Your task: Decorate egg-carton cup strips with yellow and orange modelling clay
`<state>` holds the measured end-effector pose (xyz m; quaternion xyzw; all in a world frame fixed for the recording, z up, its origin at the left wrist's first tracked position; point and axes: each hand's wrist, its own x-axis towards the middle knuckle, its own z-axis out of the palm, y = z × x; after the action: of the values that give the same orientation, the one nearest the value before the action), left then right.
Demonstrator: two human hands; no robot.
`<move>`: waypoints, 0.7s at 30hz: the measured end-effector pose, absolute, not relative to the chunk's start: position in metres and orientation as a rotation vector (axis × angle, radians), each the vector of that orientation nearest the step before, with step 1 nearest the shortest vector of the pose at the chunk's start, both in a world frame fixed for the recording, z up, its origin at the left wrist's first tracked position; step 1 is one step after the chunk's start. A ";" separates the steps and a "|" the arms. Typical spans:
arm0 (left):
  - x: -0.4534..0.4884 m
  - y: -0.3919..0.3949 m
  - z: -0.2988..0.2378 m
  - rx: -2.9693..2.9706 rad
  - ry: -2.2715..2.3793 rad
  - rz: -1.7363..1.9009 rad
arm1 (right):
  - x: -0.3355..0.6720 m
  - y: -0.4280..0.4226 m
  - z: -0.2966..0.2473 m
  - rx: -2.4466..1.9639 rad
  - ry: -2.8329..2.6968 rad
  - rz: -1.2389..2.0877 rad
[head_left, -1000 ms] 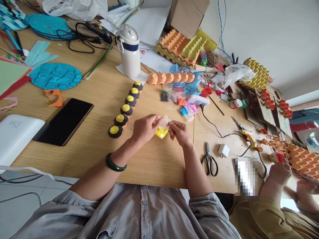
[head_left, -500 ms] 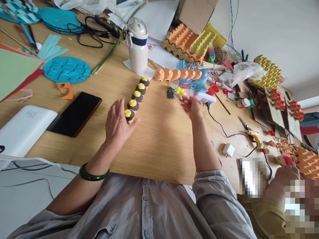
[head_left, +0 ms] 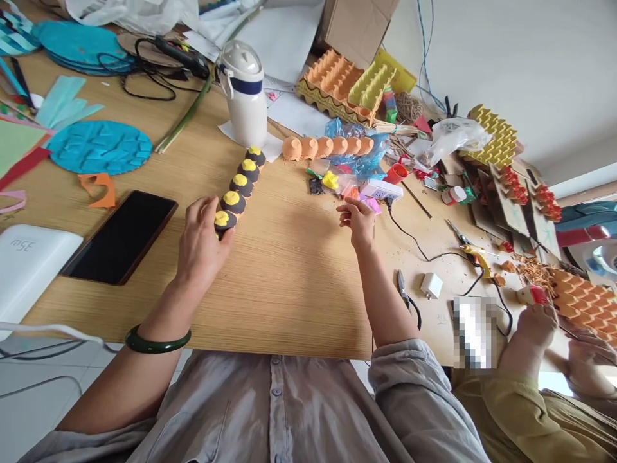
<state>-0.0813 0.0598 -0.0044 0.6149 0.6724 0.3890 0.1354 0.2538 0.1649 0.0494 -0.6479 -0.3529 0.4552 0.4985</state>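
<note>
A row of black cups with yellow tops (head_left: 240, 185) runs across the wooden table (head_left: 289, 270). My left hand (head_left: 200, 241), with a green bangle on its wrist, is curled round the nearest cup of that row, thumb on one side and fingers on the other. My right hand (head_left: 359, 222) hovers low over the table with loosely bent fingers and nothing in it. It is just short of a heap of small coloured bags (head_left: 359, 196). A little yellow bag (head_left: 330, 180) lies at the heap's left end.
A black phone (head_left: 120, 235) and a white box (head_left: 29, 257) lie at the left, with a white jug (head_left: 243, 96) and a row of orange cups (head_left: 328, 146) behind. Scissors (head_left: 405, 296), a white charger (head_left: 430, 285) and cables lie at the right. Another person's hand (head_left: 535, 321) works there.
Both hands held the yellow bag a second ago. My right hand carried it to the heap of bags, left it there and drew back. My left hand went to the near end of the cup row.
</note>
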 end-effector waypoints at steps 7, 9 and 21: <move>-0.097 0.071 -0.015 1.859 1.922 1.113 | 0.255 0.190 0.041 -1.598 -0.858 0.961; -0.098 0.071 -0.013 1.876 1.917 1.136 | 0.251 0.196 0.038 -1.597 -0.855 0.992; 0.011 0.077 0.014 2.142 1.459 1.156 | 0.240 0.185 0.040 -1.587 -1.037 1.189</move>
<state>0.0106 0.0773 0.0142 0.7461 0.5082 0.4028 0.1514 0.2405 0.1853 0.0399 -0.6381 -0.4168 0.4780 0.4367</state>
